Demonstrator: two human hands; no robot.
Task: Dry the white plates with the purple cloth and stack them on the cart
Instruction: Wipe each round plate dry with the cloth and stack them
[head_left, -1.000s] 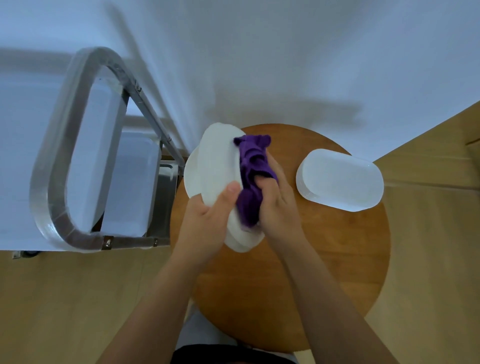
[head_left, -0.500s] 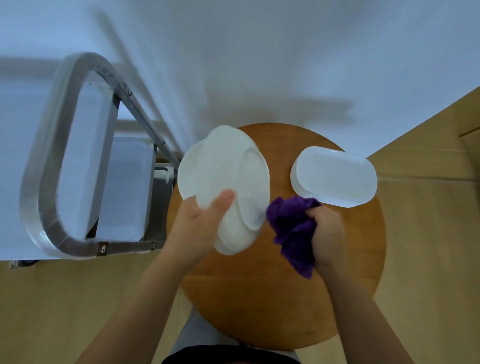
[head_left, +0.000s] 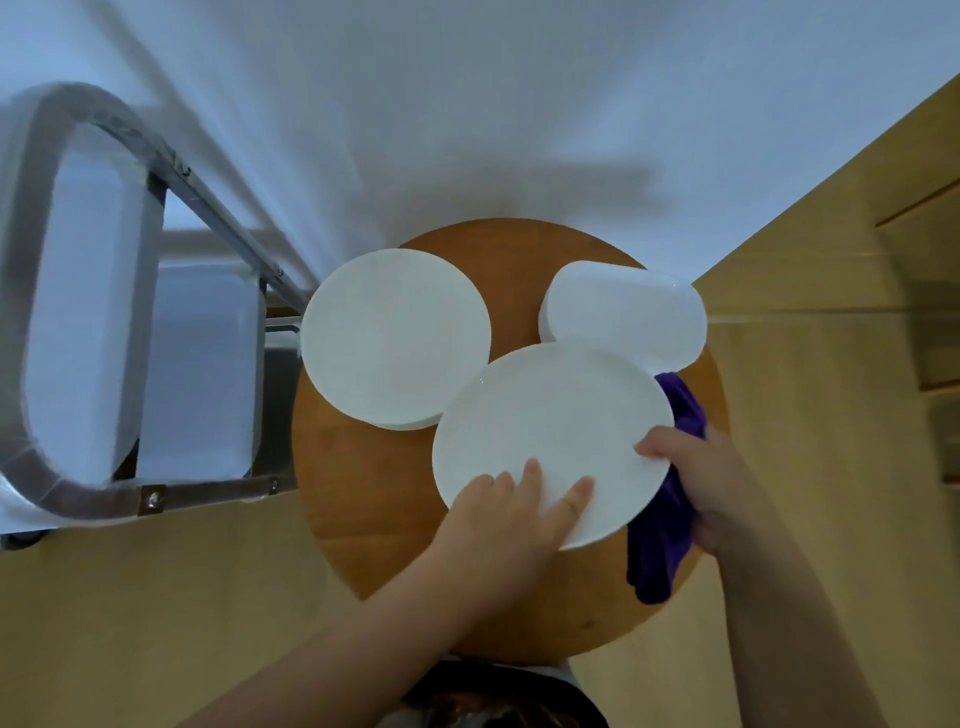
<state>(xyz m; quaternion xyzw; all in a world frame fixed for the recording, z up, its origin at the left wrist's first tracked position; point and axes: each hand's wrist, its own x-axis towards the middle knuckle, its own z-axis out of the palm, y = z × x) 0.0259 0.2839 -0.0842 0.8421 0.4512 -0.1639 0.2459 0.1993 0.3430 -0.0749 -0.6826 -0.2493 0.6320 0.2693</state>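
View from above: a round wooden table (head_left: 374, 519) against a white wall, w/ a metal cart (head_left: 150, 496) just beside its left edge.

Both hands hold one round white plate (head_left: 550, 441) over the near-right part of the table, roughly flat, face up. The left hand (head_left: 498, 525) grips the plate's near edge: thumb and at least two fingers lie spread on the top surface; the rest of the hand goes under the rim. The right hand (head_left: 711, 483) is at the plate's right edge, thumb tip pressed onto the rim. That same hand also clutches the purple cloth (head_left: 660, 551), bunched up under and beside the plate; part of the cloth hangs down toward the table's near-right edge, and a bit shows behind the plate's right side. Can't tell how the right fingers sit below the plate.

A second round white plate, or a low stack (head_left: 395, 338), rests on the table's left part, reaching its left edge by the cart. The held plate overlaps its near-right rim in view; can't tell if they touch. A white oval dish (head_left: 628, 312) sits at the table's far-right edge, partly covered by the held plate.

The cart's top tray (head_left: 83, 312) and lower shelf look pale and blurred; no plates can be made out on it.
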